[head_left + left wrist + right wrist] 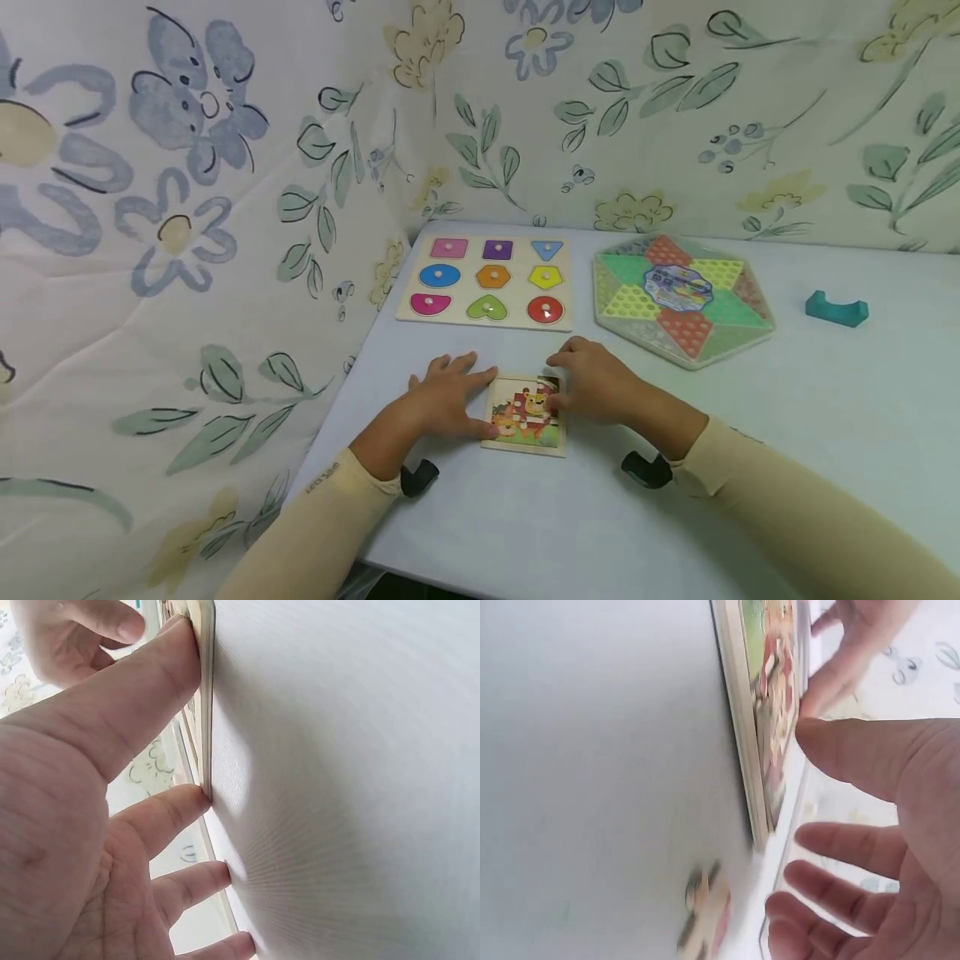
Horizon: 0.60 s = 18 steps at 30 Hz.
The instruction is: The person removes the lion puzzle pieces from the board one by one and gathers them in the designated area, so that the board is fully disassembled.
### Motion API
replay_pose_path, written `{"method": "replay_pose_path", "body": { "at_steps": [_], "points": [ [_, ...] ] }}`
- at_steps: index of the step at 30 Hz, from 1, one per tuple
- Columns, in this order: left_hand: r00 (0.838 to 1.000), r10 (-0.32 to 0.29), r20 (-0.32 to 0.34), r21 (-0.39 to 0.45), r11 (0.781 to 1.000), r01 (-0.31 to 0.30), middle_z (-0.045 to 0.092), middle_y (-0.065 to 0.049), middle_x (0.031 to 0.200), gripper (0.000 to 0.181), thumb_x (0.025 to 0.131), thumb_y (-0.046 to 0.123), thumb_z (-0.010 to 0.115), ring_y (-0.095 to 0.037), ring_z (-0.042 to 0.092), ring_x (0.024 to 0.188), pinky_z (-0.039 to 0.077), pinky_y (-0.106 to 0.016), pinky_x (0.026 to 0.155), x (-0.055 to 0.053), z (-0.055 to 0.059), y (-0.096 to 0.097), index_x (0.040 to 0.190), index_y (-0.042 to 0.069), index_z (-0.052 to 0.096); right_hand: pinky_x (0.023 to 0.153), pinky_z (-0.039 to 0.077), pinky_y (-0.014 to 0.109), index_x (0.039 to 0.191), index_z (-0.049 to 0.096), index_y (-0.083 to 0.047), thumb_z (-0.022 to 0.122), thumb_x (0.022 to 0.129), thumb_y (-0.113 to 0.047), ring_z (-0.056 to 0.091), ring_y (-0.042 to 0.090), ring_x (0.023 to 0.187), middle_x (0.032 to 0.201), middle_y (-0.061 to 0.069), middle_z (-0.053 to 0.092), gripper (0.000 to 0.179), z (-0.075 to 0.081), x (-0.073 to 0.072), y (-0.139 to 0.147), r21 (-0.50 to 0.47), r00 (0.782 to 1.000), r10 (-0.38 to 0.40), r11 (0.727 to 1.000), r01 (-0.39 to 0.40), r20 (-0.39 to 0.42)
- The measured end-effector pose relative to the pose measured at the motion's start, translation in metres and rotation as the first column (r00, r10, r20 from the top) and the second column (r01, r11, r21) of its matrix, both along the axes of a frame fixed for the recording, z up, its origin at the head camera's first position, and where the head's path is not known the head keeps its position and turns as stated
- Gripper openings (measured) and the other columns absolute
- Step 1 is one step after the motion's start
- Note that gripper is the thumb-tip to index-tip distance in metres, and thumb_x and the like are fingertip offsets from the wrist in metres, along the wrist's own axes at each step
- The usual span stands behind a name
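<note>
A small wooden jigsaw puzzle (517,427) with a cartoon bear picture lies in its frame on the table; pale bare wood shows at its upper left. My left hand (442,402) spreads its fingers beside it, the thumb and index fingertip touching the left edge of the frame. Over the right side is my right hand (600,385), its thumb (847,754) reaching above the picture and its other fingers loosely bent, nothing seen in them. In the right wrist view, a loose jigsaw piece (709,911), blurred, lies on the table beyond the frame's corner; the head view hides it.
Behind the puzzle lies a wooden shape board (525,250) with colored pieces. An octagonal checkers-type board (723,342) sits to its right, then a teal curved block (836,310). Floral cloth (487,100) hangs along the left and back of the white table (840,417).
</note>
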<state>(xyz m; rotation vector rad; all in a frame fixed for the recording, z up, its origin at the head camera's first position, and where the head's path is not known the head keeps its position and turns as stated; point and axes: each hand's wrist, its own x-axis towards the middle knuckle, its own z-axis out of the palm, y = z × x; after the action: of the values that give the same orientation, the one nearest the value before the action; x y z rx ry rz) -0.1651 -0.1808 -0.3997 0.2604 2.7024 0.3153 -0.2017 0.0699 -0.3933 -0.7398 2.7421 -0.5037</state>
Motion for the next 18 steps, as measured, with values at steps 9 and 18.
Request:
{"method": "replay_pose_path", "body": {
  "at_steps": [9,18],
  "points": [
    [1.000,-0.004,0.001,-0.010,1.000,0.004,0.020,-0.002,0.171,0.095,0.078,0.062,0.080,-0.040,0.011,0.157,0.018,-0.079,0.114,-0.001,-0.003,0.000,0.159,0.040,0.035,0.089,0.055,0.038,0.118,0.076,-0.008,0.088,0.081,-0.034,0.057,0.025,0.105,0.115,0.008,0.066,0.046,-0.008,0.005,-0.015,0.035,0.996,0.004,0.999,-0.001,-0.087],
    [1.000,-0.001,0.006,-0.006,1.000,0.001,0.020,-0.004,0.171,0.094,0.079,0.061,0.080,-0.041,0.010,0.157,0.018,-0.080,0.114,-0.001,-0.002,-0.001,0.159,0.039,0.035,0.079,0.053,0.035,0.105,0.066,-0.016,0.089,0.081,-0.026,0.057,0.021,0.088,0.092,-0.001,0.066,0.035,-0.008,0.010,-0.019,-0.061,0.993,-0.121,0.991,0.122,0.016]
  ]
}}
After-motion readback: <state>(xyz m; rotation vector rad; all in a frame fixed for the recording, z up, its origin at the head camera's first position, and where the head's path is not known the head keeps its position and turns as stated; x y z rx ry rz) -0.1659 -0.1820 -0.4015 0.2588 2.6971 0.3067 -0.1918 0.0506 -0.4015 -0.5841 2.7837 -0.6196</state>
